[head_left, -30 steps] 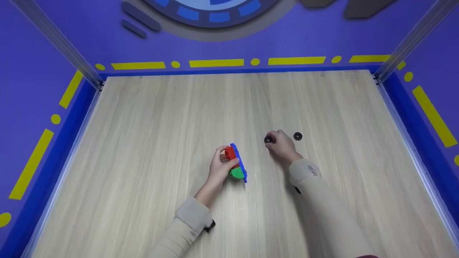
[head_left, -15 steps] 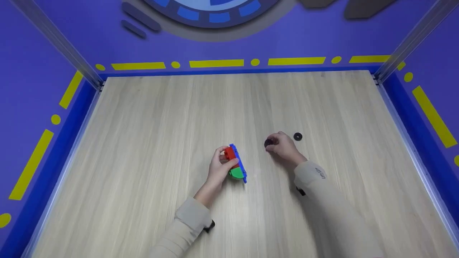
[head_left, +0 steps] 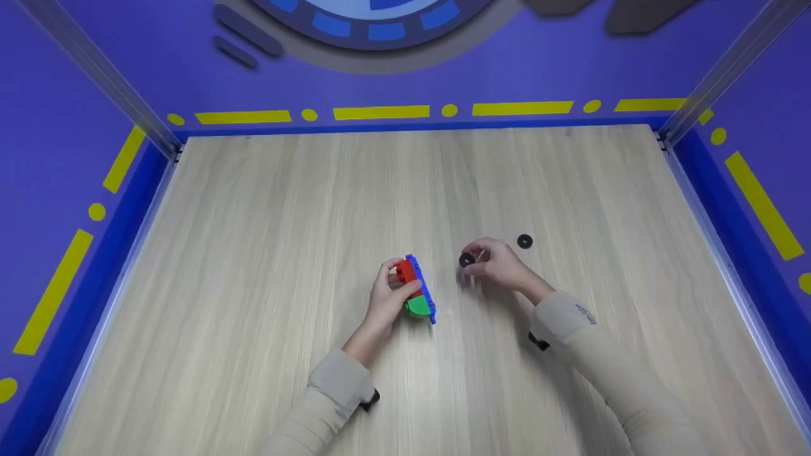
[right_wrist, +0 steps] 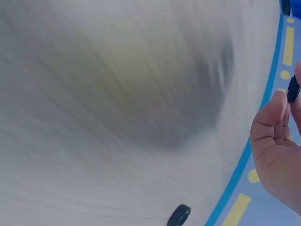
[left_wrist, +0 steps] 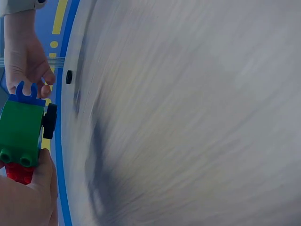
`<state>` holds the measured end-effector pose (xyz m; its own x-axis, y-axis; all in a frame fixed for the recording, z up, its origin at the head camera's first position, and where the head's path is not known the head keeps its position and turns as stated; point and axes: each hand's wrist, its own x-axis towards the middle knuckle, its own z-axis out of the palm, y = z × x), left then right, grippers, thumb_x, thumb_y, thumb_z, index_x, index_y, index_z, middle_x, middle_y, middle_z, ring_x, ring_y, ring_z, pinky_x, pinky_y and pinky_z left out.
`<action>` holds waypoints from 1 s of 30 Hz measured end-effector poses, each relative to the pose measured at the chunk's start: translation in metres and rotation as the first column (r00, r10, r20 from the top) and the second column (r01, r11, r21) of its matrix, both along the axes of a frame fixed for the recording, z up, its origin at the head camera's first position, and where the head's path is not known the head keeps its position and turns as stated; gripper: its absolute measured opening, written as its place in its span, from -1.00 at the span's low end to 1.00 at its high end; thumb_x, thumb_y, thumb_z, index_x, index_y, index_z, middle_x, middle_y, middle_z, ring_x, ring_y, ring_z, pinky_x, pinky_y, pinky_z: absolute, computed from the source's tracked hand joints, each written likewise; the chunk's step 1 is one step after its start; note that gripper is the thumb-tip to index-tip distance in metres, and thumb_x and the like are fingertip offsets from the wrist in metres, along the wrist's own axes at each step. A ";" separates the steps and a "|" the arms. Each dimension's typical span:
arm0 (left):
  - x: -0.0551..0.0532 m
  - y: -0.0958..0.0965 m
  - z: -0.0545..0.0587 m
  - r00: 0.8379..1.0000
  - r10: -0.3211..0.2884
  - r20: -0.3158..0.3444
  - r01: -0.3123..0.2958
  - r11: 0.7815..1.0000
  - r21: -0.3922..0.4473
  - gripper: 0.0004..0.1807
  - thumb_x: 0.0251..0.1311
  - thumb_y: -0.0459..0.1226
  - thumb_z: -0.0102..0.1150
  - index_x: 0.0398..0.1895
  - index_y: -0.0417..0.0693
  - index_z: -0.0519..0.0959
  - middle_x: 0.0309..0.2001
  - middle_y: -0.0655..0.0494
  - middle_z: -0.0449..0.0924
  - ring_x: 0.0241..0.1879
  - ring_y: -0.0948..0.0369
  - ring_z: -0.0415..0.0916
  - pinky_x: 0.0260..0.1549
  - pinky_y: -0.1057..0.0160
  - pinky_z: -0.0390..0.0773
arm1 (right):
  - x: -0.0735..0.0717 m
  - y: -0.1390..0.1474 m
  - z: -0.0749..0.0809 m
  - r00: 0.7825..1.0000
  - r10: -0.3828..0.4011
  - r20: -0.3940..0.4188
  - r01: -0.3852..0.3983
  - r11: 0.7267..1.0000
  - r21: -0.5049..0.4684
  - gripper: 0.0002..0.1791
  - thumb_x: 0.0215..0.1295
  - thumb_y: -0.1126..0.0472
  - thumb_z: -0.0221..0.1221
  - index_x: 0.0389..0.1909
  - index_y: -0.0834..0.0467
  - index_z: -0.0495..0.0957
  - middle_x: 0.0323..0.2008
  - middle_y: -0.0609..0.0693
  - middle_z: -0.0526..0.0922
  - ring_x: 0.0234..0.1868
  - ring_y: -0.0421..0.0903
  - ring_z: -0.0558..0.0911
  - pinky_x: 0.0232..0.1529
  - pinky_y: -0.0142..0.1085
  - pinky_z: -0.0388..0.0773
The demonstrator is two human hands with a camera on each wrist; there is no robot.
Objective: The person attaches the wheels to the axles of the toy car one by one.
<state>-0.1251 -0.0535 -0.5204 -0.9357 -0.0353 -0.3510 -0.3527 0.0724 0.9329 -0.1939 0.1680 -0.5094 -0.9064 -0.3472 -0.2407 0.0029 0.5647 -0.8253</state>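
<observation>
My left hand (head_left: 388, 294) grips a toy block vehicle with a blue base (head_left: 422, 288), a red block (head_left: 407, 271) and a green block (head_left: 418, 305), thumb across its side. The vehicle is tipped on its side, its blue base facing right. A black toy wheel (left_wrist: 50, 121) sits at the base in the left wrist view; the head view does not show it. Between thumb and fingers, my right hand (head_left: 500, 264) pinches another black toy wheel (head_left: 467, 259), a short way right of the vehicle. In the right wrist view that wheel (right_wrist: 293, 89) appears edge-on at the fingertips.
One more black wheel (head_left: 524, 241) lies on the wooden table (head_left: 285, 209) just beyond my right hand. Blue walls with yellow markings (head_left: 381, 113) close off the back and both sides. Metal rails (head_left: 728, 272) run along the side edges.
My right hand has moved slightly toward me and left with its wheel, closer to the vehicle, while its forearm has swung right. The left hand and vehicle stay in place.
</observation>
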 end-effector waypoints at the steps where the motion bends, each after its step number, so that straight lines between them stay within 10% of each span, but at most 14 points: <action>1: 0.000 0.000 0.000 1.000 0.000 0.001 0.000 1.000 0.000 -0.41 0.06 -0.24 0.13 0.18 0.05 0.19 -0.03 -0.07 0.30 -0.03 0.09 0.27 -0.16 0.24 0.43 | 0.002 -0.001 0.001 1.000 0.007 -0.012 -0.007 1.000 -0.007 -0.64 -0.04 0.30 0.24 -0.13 0.23 0.51 -0.21 0.08 0.47 -0.25 -0.08 0.43 -0.28 -0.34 0.36; 30: -0.001 0.003 0.003 1.000 -0.009 0.006 0.009 1.000 -0.024 -0.44 0.04 -0.23 0.15 0.15 0.07 0.23 -0.04 -0.07 0.32 -0.08 0.08 0.32 -0.18 0.23 0.44 | 0.046 -0.030 0.028 0.939 0.289 -0.185 -0.299 0.954 -0.026 -0.69 -0.03 0.33 0.23 -0.18 0.27 0.54 -0.31 0.04 0.52 -0.35 -0.12 0.45 -0.33 -0.38 0.41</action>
<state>-0.1263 -0.0502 -0.5178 -0.9338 -0.0353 -0.3561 -0.3578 0.0978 0.9286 -0.1475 0.1385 -0.4810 -0.7884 -0.6123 -0.0601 -0.3049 0.4738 -0.8262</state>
